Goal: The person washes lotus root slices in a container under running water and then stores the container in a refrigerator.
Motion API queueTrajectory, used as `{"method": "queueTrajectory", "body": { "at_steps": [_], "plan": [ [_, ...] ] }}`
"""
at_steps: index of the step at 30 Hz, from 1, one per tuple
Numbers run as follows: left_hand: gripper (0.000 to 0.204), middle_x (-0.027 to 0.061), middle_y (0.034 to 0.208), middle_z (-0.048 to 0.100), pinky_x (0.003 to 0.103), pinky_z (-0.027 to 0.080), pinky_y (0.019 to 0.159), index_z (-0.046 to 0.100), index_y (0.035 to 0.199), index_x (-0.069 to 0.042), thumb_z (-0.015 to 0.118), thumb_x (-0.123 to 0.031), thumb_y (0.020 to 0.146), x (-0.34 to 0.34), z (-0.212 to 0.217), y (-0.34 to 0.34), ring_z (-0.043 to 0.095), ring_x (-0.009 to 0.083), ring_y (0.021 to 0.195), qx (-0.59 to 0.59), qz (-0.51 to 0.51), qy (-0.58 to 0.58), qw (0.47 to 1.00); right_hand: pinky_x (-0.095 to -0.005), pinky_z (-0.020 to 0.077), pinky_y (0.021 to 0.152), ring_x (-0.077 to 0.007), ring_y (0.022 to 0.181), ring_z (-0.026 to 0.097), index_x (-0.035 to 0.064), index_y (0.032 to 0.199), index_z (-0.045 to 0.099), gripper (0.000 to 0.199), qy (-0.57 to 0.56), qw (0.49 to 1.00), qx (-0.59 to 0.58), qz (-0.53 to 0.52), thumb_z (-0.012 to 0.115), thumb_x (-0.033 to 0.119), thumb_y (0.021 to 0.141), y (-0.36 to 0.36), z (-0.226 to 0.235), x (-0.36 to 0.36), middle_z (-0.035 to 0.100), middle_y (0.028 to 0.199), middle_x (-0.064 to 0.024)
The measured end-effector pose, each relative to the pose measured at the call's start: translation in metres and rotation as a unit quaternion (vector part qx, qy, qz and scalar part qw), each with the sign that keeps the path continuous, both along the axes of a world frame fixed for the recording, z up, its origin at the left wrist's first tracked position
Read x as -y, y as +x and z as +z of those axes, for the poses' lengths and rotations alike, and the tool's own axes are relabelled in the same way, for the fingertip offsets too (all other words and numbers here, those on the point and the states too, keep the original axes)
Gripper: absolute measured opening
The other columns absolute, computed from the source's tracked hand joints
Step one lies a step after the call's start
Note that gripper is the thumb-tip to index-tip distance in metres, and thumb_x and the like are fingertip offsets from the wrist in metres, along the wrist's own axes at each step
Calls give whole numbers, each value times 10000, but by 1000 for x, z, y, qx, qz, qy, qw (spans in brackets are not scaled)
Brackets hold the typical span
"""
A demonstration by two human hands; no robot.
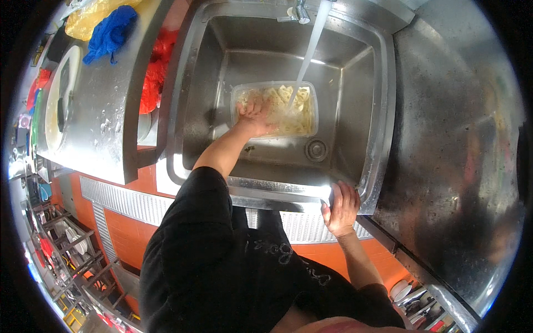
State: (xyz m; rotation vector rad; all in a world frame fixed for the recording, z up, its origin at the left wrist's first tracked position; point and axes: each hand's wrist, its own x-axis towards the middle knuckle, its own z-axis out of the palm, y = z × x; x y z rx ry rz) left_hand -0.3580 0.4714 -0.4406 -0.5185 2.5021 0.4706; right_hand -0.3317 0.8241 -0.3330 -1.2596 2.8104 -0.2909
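A clear rectangular plastic tub (pixel 316 114) sits on the floor of a steel sink (pixel 288 175), holding pale strips or slices (pixel 302 100) in cloudy water. From the faucet (pixel 301 12) a stream of water (pixel 311 50) runs down into the tub. My left hand (pixel 255 116) is inside the tub among the pale pieces, its fingers spread and partly under the water. On the sink's front rim rests my right hand (pixel 342 208), fingers laid over the edge and thumb apart, holding nothing loose.
A round drain (pixel 316 150) lies beside the tub. To the left is a steel counter (pixel 105 116) with a blue cloth or bag (pixel 111 34), a yellow plastic bag (pixel 89 19) and a white oval tray (pixel 53 133). Red plastic bags (pixel 152 77) show beside the sink; a steel surface (pixel 449 127) stands right.
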Motion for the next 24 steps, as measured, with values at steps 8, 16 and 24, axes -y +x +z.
{"method": "queueTrajectory", "body": {
  "at_steps": [8,16,24],
  "plan": [
    [668,84,1472,14,616,28,1012,155,1402,-267,454,-466,839,-42,-12,-20,-53,294,1350,-190,-128,-13,973,-507,242,955,-335,1137,396,73,1192,429,526,-2,1000,-2,-2,443,429,804,2,3,-1,450,1200,-141],
    [618,59,1474,-44,580,11,1043,174,1389,-331,431,-478,846,-42,2,-22,-33,284,1352,-123,-193,-16,973,-518,242,957,-333,1144,389,71,1195,427,536,22,1000,8,-10,454,431,799,5,4,-3,445,1204,-139],
    [655,72,1466,71,522,57,1065,213,1387,-249,462,-481,827,-16,21,-15,30,293,1348,-110,-183,-48,976,-512,256,955,-337,1116,401,66,1174,440,517,1,1000,-8,-6,454,414,792,3,4,0,448,1186,-144]
  ]
}}
